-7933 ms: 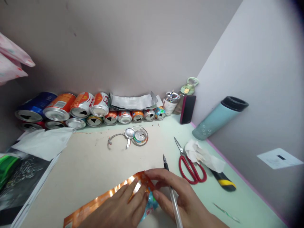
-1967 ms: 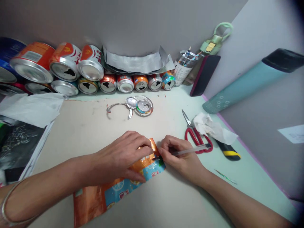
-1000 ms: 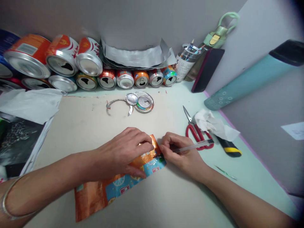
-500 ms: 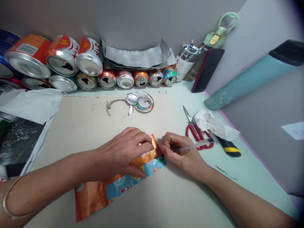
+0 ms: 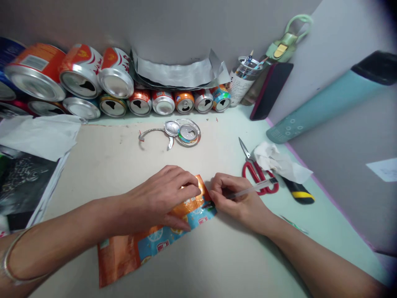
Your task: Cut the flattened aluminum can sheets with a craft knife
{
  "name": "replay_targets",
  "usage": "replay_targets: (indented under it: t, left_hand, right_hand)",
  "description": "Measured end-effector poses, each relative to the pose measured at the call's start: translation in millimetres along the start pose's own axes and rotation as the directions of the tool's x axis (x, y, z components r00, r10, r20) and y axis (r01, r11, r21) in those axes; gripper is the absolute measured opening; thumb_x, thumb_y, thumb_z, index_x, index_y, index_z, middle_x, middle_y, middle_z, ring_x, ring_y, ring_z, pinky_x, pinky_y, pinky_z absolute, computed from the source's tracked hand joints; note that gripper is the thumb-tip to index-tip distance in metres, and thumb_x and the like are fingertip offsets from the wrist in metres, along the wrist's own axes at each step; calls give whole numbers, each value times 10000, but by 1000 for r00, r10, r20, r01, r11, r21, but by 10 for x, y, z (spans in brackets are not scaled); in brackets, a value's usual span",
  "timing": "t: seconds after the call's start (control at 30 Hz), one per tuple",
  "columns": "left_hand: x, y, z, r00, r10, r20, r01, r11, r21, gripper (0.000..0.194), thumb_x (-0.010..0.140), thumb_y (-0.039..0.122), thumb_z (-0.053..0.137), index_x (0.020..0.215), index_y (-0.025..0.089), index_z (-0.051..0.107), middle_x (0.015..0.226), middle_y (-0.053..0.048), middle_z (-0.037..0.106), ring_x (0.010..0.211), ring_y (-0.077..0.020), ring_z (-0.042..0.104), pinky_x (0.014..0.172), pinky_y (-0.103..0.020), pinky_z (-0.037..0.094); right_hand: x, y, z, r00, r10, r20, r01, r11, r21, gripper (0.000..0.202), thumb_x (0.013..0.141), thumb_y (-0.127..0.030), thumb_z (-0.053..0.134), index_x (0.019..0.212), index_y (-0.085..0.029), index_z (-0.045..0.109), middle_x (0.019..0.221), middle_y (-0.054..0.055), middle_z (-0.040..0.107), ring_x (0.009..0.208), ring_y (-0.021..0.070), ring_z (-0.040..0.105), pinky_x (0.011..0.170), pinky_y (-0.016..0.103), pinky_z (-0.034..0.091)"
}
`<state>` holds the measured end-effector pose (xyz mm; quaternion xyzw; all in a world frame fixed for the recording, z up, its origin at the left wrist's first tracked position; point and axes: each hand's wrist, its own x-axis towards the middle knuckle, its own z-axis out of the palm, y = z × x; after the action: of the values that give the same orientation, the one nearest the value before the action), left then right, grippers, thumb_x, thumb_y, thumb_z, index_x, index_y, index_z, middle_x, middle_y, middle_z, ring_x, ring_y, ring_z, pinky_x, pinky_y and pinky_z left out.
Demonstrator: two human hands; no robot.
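An orange and blue printed sheet point(image 5: 122, 258), apparently cut from a drink can, lies slantwise on the beige work surface. My left hand point(image 5: 161, 198) rests on it with fingers spread, pressing it flat and covering its middle. Pinched in my right hand point(image 5: 237, 203) is a clear pen point(image 5: 252, 189) with a dark end. The pen's tip meets the sheet's right end, close to the line between orange and blue. My right fingers partly hide the tip.
Red-handled scissors point(image 5: 259, 176), a crumpled tissue point(image 5: 273, 159) and a black-and-yellow handle point(image 5: 300, 192) lie right. Cut can ends point(image 5: 188, 132) sit ahead. Several cans point(image 5: 141, 103) line the wall, metal sheets point(image 5: 180, 75) above them. A teal bottle point(image 5: 322, 99) leans right.
Both hands stay almost where they were. The pen's tip has shifted very slightly at the sheet's right end, and the whole view has moved a little.
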<state>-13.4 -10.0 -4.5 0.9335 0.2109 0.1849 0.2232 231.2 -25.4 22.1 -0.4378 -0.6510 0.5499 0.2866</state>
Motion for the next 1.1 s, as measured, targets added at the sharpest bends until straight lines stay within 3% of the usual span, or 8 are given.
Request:
replay_targets:
  t: [0.53, 0.8, 1.1]
  left_hand:
    - [-1, -4, 10, 1000, 5, -4, -5, 1000, 4, 629, 777, 472, 883, 1234, 188, 558, 1247, -76, 591, 1120, -266, 516, 989, -388, 348]
    - [11, 4, -1, 1000, 16, -15, -16, 1000, 6, 679, 780, 467, 881, 1301, 188, 547, 1231, -95, 608, 1107, -280, 533, 978, -402, 380]
    - [9, 1, -2, 1000, 15, -11, -15, 1000, -3, 673, 800, 471, 865, 1313, 189, 533, 1252, -85, 591, 1123, -270, 512, 997, -396, 361]
  right_hand:
    - [-21, -14, -17, 999, 7, 49, -7, 1000, -15, 245, 846, -179, 614, 664, -214, 454, 616, -62, 410, 558, 98, 314, 484, 245, 240]
    - [18, 44, 54, 995, -28, -96, 24, 999, -38, 279, 892, -243, 629, 663, -210, 473, 616, -44, 484, 563, 103, 379, 490, 239, 291]
    - [29, 48, 68, 994, -37, -106, 33, 999, -33, 300, 902, -257, 642, 665, -215, 464, 606, -50, 471, 550, 100, 362, 478, 237, 275]
